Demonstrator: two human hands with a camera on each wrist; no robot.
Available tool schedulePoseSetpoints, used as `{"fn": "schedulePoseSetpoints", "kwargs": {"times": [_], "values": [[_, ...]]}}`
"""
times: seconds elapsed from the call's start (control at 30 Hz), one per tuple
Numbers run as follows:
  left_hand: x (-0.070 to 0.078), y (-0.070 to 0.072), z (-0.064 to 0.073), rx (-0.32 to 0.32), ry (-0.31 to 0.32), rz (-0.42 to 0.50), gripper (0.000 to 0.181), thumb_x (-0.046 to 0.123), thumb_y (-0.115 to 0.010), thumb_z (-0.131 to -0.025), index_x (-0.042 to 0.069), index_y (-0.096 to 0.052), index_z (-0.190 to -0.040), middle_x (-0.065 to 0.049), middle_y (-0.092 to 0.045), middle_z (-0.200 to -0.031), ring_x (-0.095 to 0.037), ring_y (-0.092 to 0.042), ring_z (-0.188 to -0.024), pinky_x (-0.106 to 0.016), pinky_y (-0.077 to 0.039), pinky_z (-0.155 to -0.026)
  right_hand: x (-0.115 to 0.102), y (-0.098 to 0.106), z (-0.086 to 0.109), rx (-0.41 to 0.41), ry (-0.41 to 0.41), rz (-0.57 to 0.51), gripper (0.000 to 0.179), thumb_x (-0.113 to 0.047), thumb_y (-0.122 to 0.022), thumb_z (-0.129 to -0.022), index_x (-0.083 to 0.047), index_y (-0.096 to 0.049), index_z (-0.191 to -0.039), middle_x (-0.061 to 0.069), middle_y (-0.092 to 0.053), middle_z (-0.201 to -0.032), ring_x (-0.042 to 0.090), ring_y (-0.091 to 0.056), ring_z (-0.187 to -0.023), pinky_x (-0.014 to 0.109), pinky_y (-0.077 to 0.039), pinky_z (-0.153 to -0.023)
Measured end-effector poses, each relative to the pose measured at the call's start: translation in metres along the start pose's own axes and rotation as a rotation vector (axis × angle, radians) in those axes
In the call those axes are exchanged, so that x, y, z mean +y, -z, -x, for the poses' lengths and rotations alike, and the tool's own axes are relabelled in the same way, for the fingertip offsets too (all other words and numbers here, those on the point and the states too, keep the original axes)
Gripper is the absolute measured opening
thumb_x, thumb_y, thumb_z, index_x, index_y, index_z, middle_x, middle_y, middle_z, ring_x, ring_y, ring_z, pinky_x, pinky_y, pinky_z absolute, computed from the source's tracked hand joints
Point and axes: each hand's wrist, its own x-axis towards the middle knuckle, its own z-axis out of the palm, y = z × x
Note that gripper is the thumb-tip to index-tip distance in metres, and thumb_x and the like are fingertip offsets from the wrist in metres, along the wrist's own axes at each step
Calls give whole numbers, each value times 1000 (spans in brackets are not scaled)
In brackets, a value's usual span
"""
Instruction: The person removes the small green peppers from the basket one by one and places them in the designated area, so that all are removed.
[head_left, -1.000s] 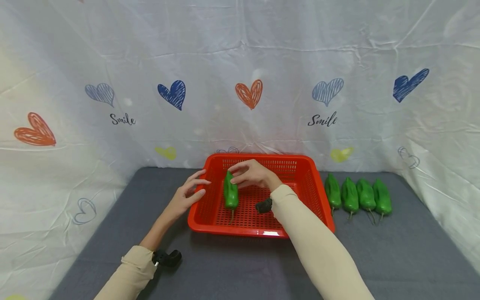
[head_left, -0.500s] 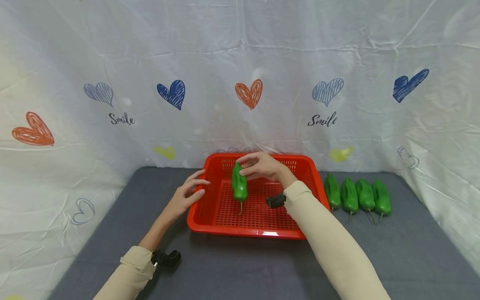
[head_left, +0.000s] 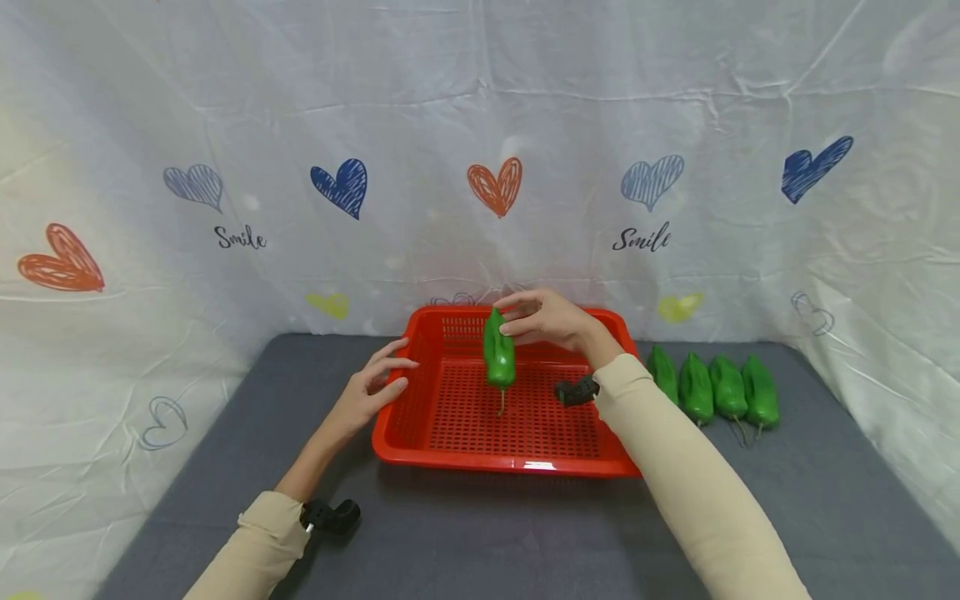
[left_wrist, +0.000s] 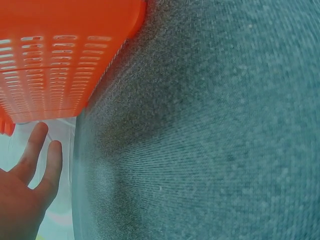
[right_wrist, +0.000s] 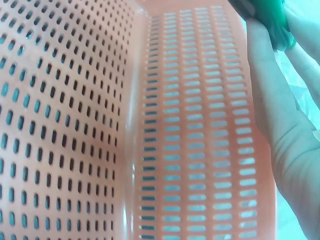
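Observation:
My right hand pinches a green pepper by its upper end, the stem hanging down, over the red plastic basket. In the right wrist view the green pepper shows at the top, between the thumb and fingers. My left hand lies at the basket's left rim with its fingers spread and relaxed, holding nothing. Two of its fingers appear beside the perforated basket wall in the left wrist view.
Several green peppers lie in a row on the grey cloth-covered table, right of the basket. The right sleeve partly covers the nearest one. Behind the table hangs a white curtain printed with hearts.
The right hand has lifted the pepper from the basket's left part and carried it up and to the right. My left hand has stayed at the left rim.

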Motion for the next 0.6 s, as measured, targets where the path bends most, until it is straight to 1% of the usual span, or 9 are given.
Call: {"fn": "schedulePoseSetpoints", "kwargs": {"times": [0.33,0.4,0.53,0.6], "values": [[2,0,-1,-3,6,1,30,2,-59,-102,2,-64,-132,-9,-32,-161,-31,-32,-144,-27,-42,-100,-11,15,16,38,40,42,54,8,-73,-90,10,-53,-140,25,-60,-126,33,-68,-103,50,-55,-86],[1,0,-1,-4,7,-3,30,2,-59,-102,3,-64,-132,-9,-32,-161,-30,-31,-144,-33,-41,-103,-13,19,19,44,44,35,54,8,-73,-90,11,-53,-140,25,-59,-126,33,-67,-103,50,-54,-86],[0,0,0,-10,1,1,30,2,-58,-102,2,-63,-132,-9,-31,-162,-30,-29,-146,-53,-36,-107,-19,25,28,54,56,8,56,11,-70,-90,13,-49,-142,29,-58,-126,32,-67,-101,50,-54,-87],[0,0,1,-10,-3,5,30,1,-57,-102,2,-63,-132,-10,-31,-162,-31,-28,-146,-60,-33,-107,-22,28,32,56,63,1,56,12,-70,-90,14,-48,-142,31,-58,-126,31,-68,-100,50,-54,-86]]}}
